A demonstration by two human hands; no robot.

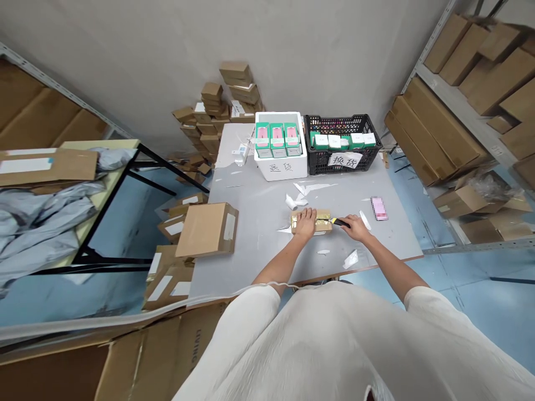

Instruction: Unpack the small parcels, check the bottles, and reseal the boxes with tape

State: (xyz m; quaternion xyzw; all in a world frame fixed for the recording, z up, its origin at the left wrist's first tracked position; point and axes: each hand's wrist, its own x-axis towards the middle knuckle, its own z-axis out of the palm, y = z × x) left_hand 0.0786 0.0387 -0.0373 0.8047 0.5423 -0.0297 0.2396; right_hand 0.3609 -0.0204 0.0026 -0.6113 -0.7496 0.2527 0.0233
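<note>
- small box point(322, 226) nr bench point(257, 223) front, cutter point(343, 223) at its R end
- bin point(271, 173) at back w/ 3 packs point(277, 140) in it
- crate point(370, 160) just R of bin
- carton point(204, 229) on bench's L edge
- box stacks point(212, 108) behind, L of bin

My left hand point(306, 223) hides part of the taped box point(322, 214); pink item point(379, 208) pixelated; big carton point(161, 351) cut off below.

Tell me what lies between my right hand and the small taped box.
A yellow-and-black cutter, as the head view shows: your right hand grips its handle, its yellow end toward the small taped box.
</note>
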